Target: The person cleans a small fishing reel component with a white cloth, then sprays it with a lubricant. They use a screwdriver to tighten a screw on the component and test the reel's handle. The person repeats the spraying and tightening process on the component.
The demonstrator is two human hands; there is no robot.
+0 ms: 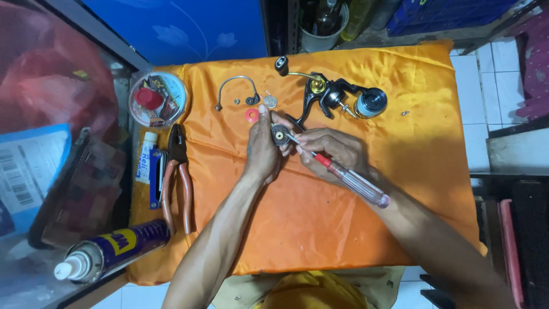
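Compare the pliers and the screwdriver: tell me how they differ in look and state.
The pliers lie untouched on the orange cloth at its left edge; the screwdriver is gripped in the right hand, its tip at the small round part that the left hand holds. The pliers have two reddish-brown handles and dark jaws; the screwdriver has one clear handle with a red collar. The pliers lie nearly straight; the screwdriver sits slanted. Both are hand tools.

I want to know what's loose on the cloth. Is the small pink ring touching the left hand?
Cannot tell. In the head view the pink ring lies on the orange cloth right beside the left hand's raised thumb; no plain gap or contact shows.
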